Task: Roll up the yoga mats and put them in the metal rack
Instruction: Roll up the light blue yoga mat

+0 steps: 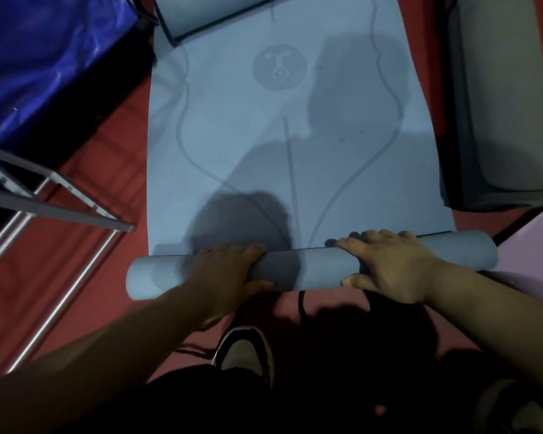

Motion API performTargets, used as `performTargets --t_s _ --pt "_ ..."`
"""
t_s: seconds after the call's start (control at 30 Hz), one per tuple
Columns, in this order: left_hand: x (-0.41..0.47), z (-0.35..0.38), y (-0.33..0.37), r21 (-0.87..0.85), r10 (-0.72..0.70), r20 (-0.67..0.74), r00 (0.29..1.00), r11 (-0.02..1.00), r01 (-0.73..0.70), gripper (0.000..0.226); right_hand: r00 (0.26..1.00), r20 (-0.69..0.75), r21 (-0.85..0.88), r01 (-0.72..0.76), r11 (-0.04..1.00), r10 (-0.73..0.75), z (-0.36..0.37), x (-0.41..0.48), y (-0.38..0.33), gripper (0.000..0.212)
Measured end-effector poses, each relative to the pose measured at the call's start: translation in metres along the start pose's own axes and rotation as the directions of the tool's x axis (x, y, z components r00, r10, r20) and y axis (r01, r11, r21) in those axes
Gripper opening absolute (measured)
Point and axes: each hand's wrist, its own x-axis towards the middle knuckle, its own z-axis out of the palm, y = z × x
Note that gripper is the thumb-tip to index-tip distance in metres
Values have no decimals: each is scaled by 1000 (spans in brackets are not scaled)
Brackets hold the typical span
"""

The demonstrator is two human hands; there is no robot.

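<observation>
At six o'clock, nearest, one shoe [248, 349] stands on the red floor [76, 277]. Just beyond it, the left hand [232, 270] and right hand [389, 267] each grip the rolled end [311, 270] of the blue yoga mat [295, 151], with fingers curled over the top and thumbs on the near side. Only a few turns are wound. The rest lies flat on the floor, running toward twelve o'clock.

The mat looks like soft, light foam with a grippy face. It would likely spring loose if let go, so it needs two spaced hands pressing evenly to keep the ends flush. Once the mat is rolled, a grasp around the middle should carry it.

At nine o'clock stands one metal rack [60, 198], near the mat's left edge. I count four mats, the last three less surely:
- the blue one
- a lilac one [533, 245] at three o'clock
- a grey one [499, 104] at two o'clock
- a pale blue one [207, 14] at twelve o'clock, overlapping the far end

A blue tarpaulin [44, 57] lies at ten o'clock.
</observation>
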Motion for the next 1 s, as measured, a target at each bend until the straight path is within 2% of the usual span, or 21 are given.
performTargets --t_s 0.07,0.2,0.27,0.43,0.53,0.63,0.77,0.9,1.0 --pt "1 1 0 -5 -1 -6 1000 1000 1 87 998 -59 -5 -26 1000 26 9 -2 -2 76" --pt "6 0 -2 -34 7 -13 1000 999 -7 83 953 -297 -50 -73 996 55 38 -11 -13 73" --pt "5 3 -2 -16 12 -25 1000 1000 -12 83 941 -329 -57 -108 992 84 46 -10 -18 73" --pt "6 10 -2 53 -3 -169 986 998 12 79 969 -221 -42 -124 991 112 31 2 -14 73" --pt "2 23 -2 137 47 -295 954 991 -7 78 977 -172 -22 -132 991 126 25 6 -11 76" --pt "0 28 -3 155 69 -343 937 988 -16 77 980 -157 -27 -130 991 124 24 7 -11 79" --pt "7 12 -7 133 63 -247 967 991 -31 82 978 -157 -21 -145 989 140 19 8 -10 83" --pt "20 -6 -13 52 27 -53 998 998 -24 86 929 -295 -17 -238 971 223 32 1 -18 80" --pt "22 -6 -15 69 40 -35 999 997 -37 86 930 -285 -35 -251 967 231 37 4 -18 79"
